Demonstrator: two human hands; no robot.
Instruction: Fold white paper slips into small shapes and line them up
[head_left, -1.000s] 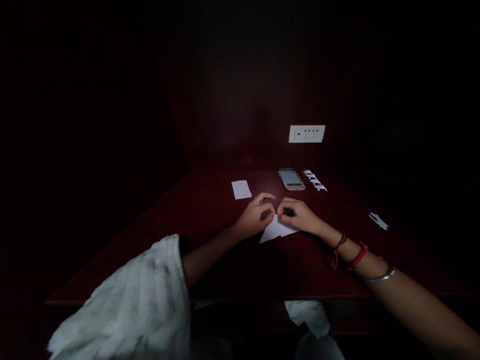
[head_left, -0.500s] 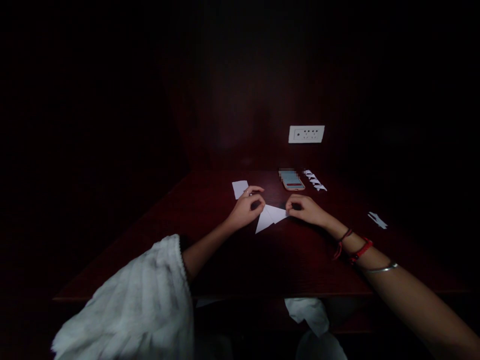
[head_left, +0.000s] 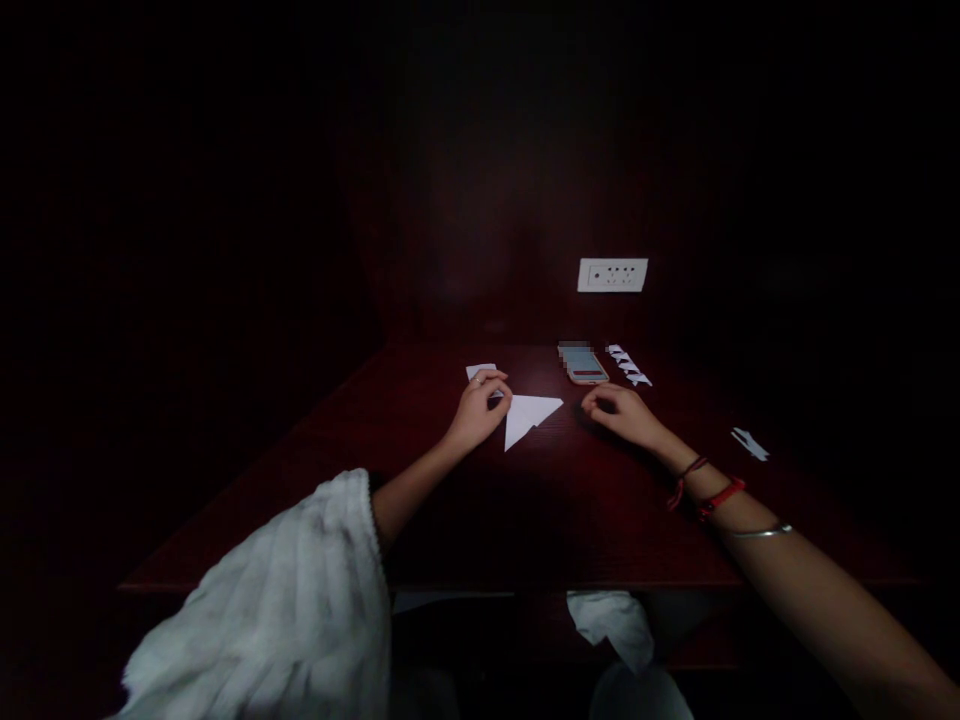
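Observation:
A folded white paper triangle lies on the dark red wooden table. My left hand is curled at the triangle's left edge and pinches it; a ring shows on one finger. My right hand rests on the table just right of the triangle, clear of it, fingers curled with nothing seen in them. Red thread bands and a metal bangle sit on that wrist. A small white sheet peeks out behind my left hand.
A phone lies at the table's far side, with a row of small folded paper pieces beside it. Another folded piece lies far right. A white wall socket is above. White cloth hangs below the table's near edge.
Both hands moved away from me across the table. The folded paper slid with my left hand. My right hand let go of it and drew off to the right.

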